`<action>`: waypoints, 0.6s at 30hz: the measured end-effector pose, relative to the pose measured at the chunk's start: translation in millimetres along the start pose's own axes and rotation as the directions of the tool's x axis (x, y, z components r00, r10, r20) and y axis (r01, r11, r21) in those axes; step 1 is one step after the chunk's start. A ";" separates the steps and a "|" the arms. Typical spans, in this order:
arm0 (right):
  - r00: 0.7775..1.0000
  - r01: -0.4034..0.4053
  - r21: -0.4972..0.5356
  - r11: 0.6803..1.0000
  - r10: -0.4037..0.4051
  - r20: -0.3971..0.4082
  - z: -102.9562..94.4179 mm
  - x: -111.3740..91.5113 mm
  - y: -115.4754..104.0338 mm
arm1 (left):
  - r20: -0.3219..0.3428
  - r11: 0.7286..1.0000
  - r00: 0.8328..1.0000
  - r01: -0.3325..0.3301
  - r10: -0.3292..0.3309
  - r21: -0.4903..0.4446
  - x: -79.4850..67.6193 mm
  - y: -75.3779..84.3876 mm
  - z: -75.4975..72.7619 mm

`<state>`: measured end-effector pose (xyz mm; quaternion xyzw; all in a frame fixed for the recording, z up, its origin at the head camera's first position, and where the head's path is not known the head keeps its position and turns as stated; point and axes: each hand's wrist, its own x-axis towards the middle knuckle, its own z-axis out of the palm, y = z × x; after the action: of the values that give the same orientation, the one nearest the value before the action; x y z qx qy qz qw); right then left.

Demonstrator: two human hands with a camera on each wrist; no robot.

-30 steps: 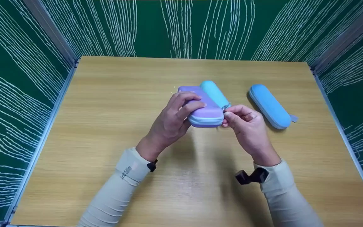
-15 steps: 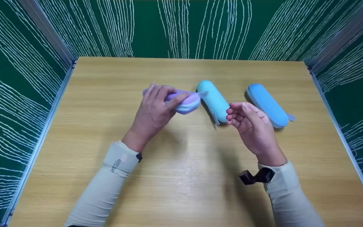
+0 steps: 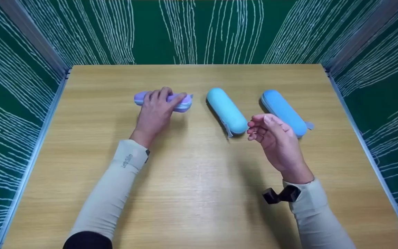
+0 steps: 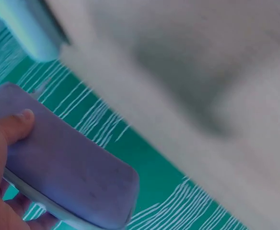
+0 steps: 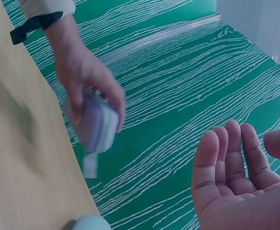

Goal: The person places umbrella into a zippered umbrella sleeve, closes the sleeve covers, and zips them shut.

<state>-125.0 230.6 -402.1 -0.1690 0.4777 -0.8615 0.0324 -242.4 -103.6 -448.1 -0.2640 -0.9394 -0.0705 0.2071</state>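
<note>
My left hand (image 3: 155, 112) grips a purple zippered hard case (image 3: 184, 103), thumb on one side and fingers on the other. In the left wrist view the purple case (image 4: 73, 158) shows its long flat face and a pale zipper band along the edge. Seen from the right wrist, the case (image 5: 92, 122) is held off the table, a pull tab hanging from its end. My right hand (image 3: 278, 143) is raised with relaxed, slightly bent fingers and nothing in it. Its fingertips overlap the near end of a turquoise case (image 3: 226, 110) in the head view.
A blue case (image 3: 283, 112) with a grey tab lies on the right of the wooden table (image 3: 199, 193). The turquoise case lies between it and the purple one. Green walls (image 3: 150, 34) with white wavy lines enclose the table's back and sides.
My left hand has carried the purple case leftward, away from my right hand. My right fingers have let go of its zipper end and stay near the same spot.
</note>
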 end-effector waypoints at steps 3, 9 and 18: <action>1.000 -0.003 0.001 1.000 0.003 0.012 -0.2 -0.4 1.3 | 0.072 0.997 0.997 0.038 -0.042 0.063 -2.8 -4.8 15.5; 1.000 -0.026 -0.025 0.999 0.027 0.012 1.8 -2.2 1.7 | 0.157 0.992 0.984 0.072 -0.088 0.103 -16.2 -3.9 40.5; 0.999 -0.035 -0.037 0.999 0.034 -0.011 2.8 -0.4 -0.2 | 0.194 0.997 0.979 0.045 -0.058 0.070 -27.5 5.1 52.6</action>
<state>-123.7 228.5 -400.6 -0.1567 0.4968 -0.8526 0.0416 -236.9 -99.3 -507.2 -0.2385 -0.9635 -0.0185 0.1202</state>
